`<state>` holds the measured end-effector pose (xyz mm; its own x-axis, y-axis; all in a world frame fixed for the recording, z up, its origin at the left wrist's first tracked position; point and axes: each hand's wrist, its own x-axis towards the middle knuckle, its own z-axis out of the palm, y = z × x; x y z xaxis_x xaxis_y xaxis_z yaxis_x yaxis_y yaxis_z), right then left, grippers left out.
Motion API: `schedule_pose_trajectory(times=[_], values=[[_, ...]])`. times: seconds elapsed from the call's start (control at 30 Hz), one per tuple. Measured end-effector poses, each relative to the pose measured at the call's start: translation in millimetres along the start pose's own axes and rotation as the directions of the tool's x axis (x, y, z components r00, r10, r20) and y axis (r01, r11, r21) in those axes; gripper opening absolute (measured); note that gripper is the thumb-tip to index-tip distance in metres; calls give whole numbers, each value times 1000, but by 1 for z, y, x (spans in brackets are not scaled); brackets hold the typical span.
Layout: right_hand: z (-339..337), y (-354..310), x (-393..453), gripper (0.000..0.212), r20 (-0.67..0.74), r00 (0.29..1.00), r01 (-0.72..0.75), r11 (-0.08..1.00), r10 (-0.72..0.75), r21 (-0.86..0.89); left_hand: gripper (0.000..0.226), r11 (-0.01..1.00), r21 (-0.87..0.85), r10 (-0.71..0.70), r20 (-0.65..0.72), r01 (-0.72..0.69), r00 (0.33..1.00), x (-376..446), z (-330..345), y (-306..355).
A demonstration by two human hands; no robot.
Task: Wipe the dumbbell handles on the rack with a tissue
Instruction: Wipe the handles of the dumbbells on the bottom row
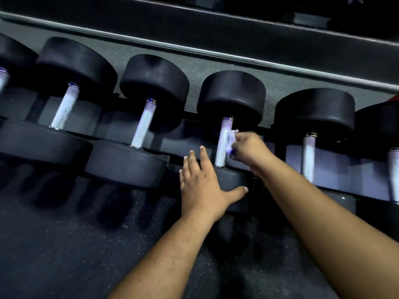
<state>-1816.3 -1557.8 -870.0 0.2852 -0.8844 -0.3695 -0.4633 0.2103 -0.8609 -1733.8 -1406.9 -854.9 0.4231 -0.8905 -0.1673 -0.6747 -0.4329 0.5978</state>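
Several black round-headed dumbbells lie side by side on a low rack [265,131], each with a knurled silver handle. My right hand [248,148] pinches a small white tissue [231,140] and holds it against the right side of the middle dumbbell's handle [223,145]. With fingers straight, my left hand [201,186] lies flat on that dumbbell's near head [234,183], its thumb reaching across the top. The handles to the left [143,126] and right [308,157] have nothing on them.
Dark speckled rubber floor [64,244] spreads in front of the rack. A grey ledge [216,52] runs behind the dumbbells, with dark shelving above it. Something red [396,98] shows at the right edge.
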Motion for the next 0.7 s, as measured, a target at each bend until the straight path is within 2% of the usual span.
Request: schedule_pose_trajectory(times=[0.07, 0.1, 0.13, 0.2, 0.23, 0.27, 0.3, 0.33, 0.4, 0.43, 0.47, 0.53, 0.57, 0.6, 0.63, 0.7], values=[[-14, 0, -14, 35, 197, 980, 6, 987, 26, -158, 142, 1000, 4, -6, -6, 6, 1000, 1, 1, 1], [-20, -2, -16, 34, 219, 975, 13, 975, 37, -221, 142, 1000, 6, -5, -7, 5, 1000, 0, 1, 2], [-21, -3, -12, 32, 184, 983, 34, 967, 13, -253, 142, 1000, 6, -5, -10, 5, 1000, 0, 1, 2], [-22, -6, -1, 21, -38, 980, 165, 909, -193, -382, 141, 1000, -1, -2, -9, 2, 1000, -1, 0, 1], [-22, -7, 4, 26, -116, 929, 252, 831, -351, -497, 142, 1000, -5, 0, -11, 0, 1000, -1, 0, 1], [-20, -7, 6, 36, -94, 874, 335, 732, -476, -593, 142, 1000, -7, 3, -14, -3, 1000, -1, 0, 1], [-18, -8, 5, 42, 51, 832, 450, 619, -552, -644, 142, 1000, -9, 4, -14, -4, 1000, -1, 0, 0], [-16, -6, 4, 43, 270, 772, 579, 460, -576, -673, 142, 1000, -12, 5, -12, -5, 1000, -1, 1, 0], [-16, 6, 10, 43, 666, 539, 807, 92, -516, -583, 142, 1000, -15, 6, -9, -6, 1000, -1, 1, -1], [-21, 4, 12, 42, 781, 465, 853, -26, -417, -521, 142, 1000, -14, 6, -11, -6, 1000, -1, 1, -2], [-28, 1, 12, 41, 833, 435, 871, -76, -342, -486, 142, 1000, -10, 6, -10, -6, 1000, -1, 1, -2], [-40, -5, 14, 46, 867, 379, 866, -205, -322, -455, 143, 1000, -8, 9, -6, -9, 1000, 0, 2, -1], [-43, -10, 12, 49, 867, 378, 838, -279, -324, -469, 143, 1000, -13, 7, -4, -7, 1000, -1, 2, -1], [-44, -12, 13, 50, 849, 406, 789, -340, -338, -512, 143, 1000, -17, 8, 0, -8, 1000, -1, 2, 0], [-42, -14, 12, 48, 819, 467, 752, -336, -334, -566, 142, 1000, -22, 8, 1, -8, 1000, -1, 2, 0], [-30, -12, 11, 45, 775, 554, 737, -253, -305, -626, 142, 1000, -25, 11, -4, -11, 1000, -2, 1, -1]])
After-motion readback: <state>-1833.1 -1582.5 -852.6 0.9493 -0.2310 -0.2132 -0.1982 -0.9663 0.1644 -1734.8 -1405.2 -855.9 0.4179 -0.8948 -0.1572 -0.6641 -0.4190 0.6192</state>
